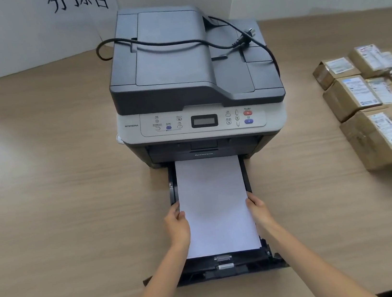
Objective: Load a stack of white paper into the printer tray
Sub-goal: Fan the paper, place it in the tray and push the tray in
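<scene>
A grey printer (192, 78) stands at the middle of a wooden table. Its black paper tray (231, 266) is pulled out toward me. A stack of white paper (215, 203) lies in the tray, its far end under the printer's front. My left hand (176, 224) grips the stack's left edge and my right hand (259, 211) grips its right edge, both about midway along the sheet. The tray's side walls are mostly hidden by my hands and forearms.
A black power cord with its plug (245, 38) lies loose on the printer's lid. Several taped cardboard parcels (370, 108) sit at the table's right edge. A white wall with a paper sign (78, 0) stands behind. The wooden tabletop (57, 193) stretches left of the printer.
</scene>
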A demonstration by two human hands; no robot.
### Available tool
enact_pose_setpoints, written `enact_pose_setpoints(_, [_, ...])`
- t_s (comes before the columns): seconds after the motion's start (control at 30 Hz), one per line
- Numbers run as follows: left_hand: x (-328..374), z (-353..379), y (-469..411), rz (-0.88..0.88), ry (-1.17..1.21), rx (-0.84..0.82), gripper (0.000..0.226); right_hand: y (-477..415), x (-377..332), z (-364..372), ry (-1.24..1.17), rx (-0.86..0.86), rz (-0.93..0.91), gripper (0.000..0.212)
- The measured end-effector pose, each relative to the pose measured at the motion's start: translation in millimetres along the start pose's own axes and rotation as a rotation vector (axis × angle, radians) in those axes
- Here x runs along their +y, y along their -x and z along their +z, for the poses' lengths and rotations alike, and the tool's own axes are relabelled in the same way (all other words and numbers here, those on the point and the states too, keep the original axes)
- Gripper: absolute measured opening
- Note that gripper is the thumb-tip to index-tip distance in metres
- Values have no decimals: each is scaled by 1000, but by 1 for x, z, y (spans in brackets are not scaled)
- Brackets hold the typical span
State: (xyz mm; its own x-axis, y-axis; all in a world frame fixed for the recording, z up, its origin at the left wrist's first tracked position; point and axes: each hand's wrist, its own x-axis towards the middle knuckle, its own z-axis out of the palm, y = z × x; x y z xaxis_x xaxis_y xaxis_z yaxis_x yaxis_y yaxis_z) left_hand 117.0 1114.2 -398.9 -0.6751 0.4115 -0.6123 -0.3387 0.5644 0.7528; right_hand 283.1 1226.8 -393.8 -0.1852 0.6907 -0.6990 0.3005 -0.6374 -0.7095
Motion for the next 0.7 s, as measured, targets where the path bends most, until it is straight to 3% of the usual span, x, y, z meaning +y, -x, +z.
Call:
enact_pose_setpoints(0.13, [-6, 5, 1, -29, 20, -20, 40, -5, 8, 3, 2, 9, -1, 37])
enact_pose_setpoints(0.37, [-9, -1, -2, -64, 62, -199, 45, -11, 15, 4, 51, 34, -18, 39])
enact_pose_setpoints(0.7, [-14, -9, 13, 104, -346, -335, 59, 1, 12, 9, 272, 30, -131, 41])
